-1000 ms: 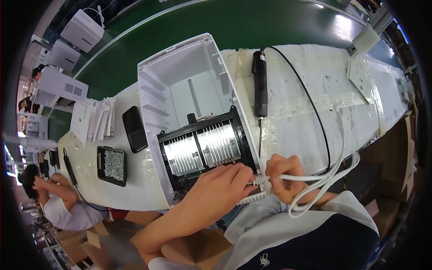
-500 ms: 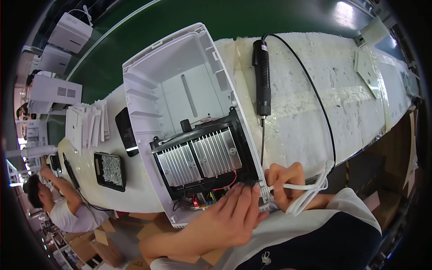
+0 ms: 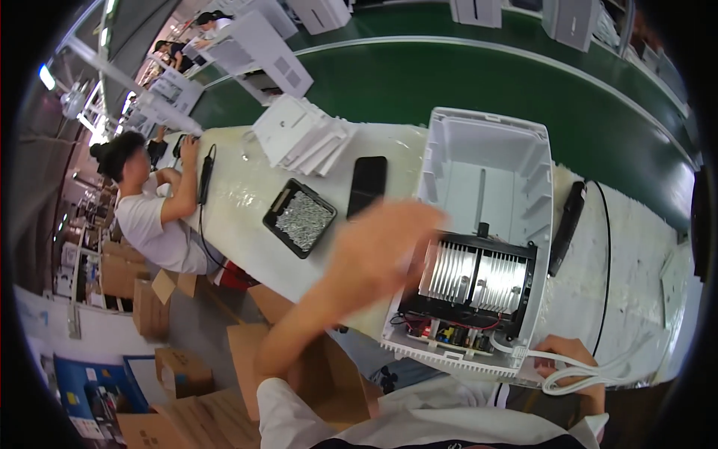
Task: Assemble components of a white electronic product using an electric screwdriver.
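An open white plastic housing (image 3: 486,161) lies on the pale bench, with a ribbed metal heat sink (image 3: 475,273) and a circuit board with red wires (image 3: 449,329) in its near end. My left hand (image 3: 381,254) is blurred in mid-air left of the housing, between it and a black tray of small screws (image 3: 299,217), and holds nothing I can see. My right hand (image 3: 568,359) rests at the housing's near right corner, closed on a looped white cable (image 3: 591,370).
A black electric screwdriver (image 3: 565,224) with its cord lies right of the housing. A black phone (image 3: 368,185) and a stack of white panels (image 3: 303,135) lie beyond the tray. A seated co-worker (image 3: 142,202) works at far left. Cardboard boxes (image 3: 176,370) stand on the floor; a green conveyor (image 3: 464,82) runs behind.
My left hand has lifted off the housing's near edge and swung left toward the screw tray. The view has turned left. My right hand still holds the white cable.
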Tool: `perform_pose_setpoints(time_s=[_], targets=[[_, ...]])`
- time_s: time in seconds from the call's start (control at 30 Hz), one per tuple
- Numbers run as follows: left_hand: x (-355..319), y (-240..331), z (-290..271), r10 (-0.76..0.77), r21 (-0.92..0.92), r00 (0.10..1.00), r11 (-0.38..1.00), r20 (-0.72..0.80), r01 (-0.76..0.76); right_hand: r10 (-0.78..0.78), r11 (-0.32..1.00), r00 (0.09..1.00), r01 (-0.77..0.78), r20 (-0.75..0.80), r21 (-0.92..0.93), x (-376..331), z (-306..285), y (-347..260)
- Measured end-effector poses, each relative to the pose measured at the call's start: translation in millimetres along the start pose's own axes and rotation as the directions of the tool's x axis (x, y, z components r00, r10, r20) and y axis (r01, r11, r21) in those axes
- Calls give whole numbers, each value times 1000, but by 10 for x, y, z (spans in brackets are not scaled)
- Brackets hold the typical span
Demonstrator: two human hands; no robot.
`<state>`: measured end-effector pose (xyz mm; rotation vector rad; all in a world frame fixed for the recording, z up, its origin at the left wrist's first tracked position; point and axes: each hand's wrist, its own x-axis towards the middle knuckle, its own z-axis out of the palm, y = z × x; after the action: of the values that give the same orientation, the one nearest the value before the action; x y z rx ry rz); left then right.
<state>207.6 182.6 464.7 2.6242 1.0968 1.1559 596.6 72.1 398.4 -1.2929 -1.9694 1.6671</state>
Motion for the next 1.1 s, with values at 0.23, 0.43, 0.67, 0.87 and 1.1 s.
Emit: perform_pose_setpoints(time_s=[0.23,0.43,0.67,0.87,1.1], targets=[[-749,-2005,-713,-695,-313,413,667,-589,676,175,866,980,-197,90,459,-340,500,693],[-1045,-2745,-935,-976,-685,61,189,-208,704,-18,1000,739,1,673,27,-480,575,455],[-1045,-2968,-881,-928,-521,209,348,-308,779,-24,998,715,-27,698,62,-72,-203,-761],[-953,-2839,-1179,-903,-741,167,421,-396,523,-160,974,631,224,759,19,375,-241,-1102],[-404,-1846,-1116,-819,-865,294,497,-492,-63,-484,862,853,503,193,-60,937,-349,-1604]])
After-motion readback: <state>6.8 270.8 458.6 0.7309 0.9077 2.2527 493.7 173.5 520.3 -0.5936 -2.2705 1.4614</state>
